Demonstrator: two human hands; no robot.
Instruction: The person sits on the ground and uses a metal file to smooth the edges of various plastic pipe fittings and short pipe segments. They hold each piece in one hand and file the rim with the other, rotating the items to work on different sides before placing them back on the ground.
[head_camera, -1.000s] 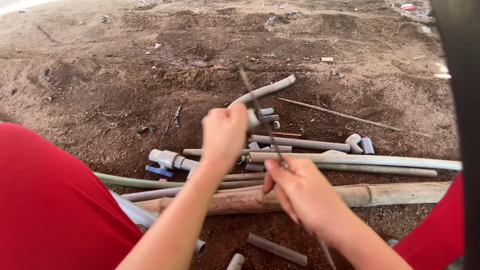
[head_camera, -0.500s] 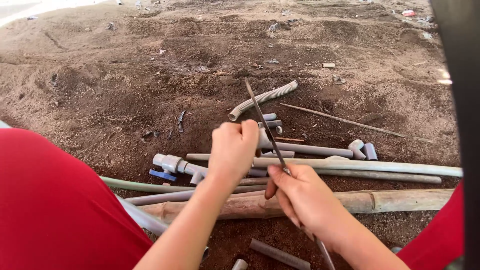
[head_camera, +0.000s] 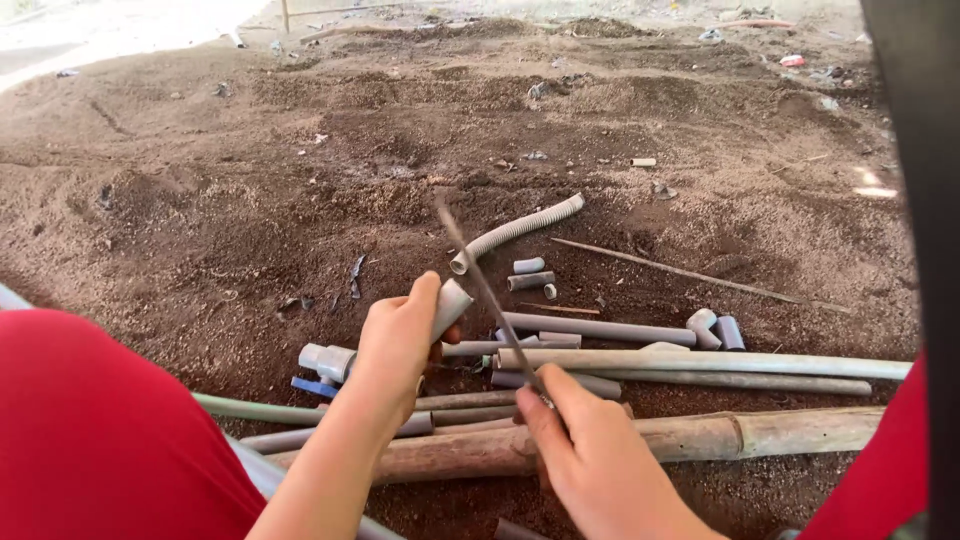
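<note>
The short grey pipe piece (head_camera: 452, 303) sits up off the ground in the left hand (head_camera: 398, 345), whose grip is clenched round its lower end so only the cut tip pokes out past the fingers. Laid across that tip is a thin saw blade (head_camera: 487, 290), slanting up and away from the right hand (head_camera: 590, 455), which is closed on the blade's near end.

Below them the bare dirt ground (head_camera: 250, 180) carries a scatter of long grey pipes (head_camera: 700, 362), a thick bamboo pole (head_camera: 760, 430), a ribbed flexible hose (head_camera: 515, 230), a few short offcuts (head_camera: 528, 266) and a valve fitting with a blue handle (head_camera: 325, 362). Red-clothed knees frame both sides.

The risk I see is the blade: it is bare, with no frame, and runs close to the left thumb and fingers. A skip off the rounded plastic could carry the teeth into that hand, or the thin blade could buckle in the right palm.
</note>
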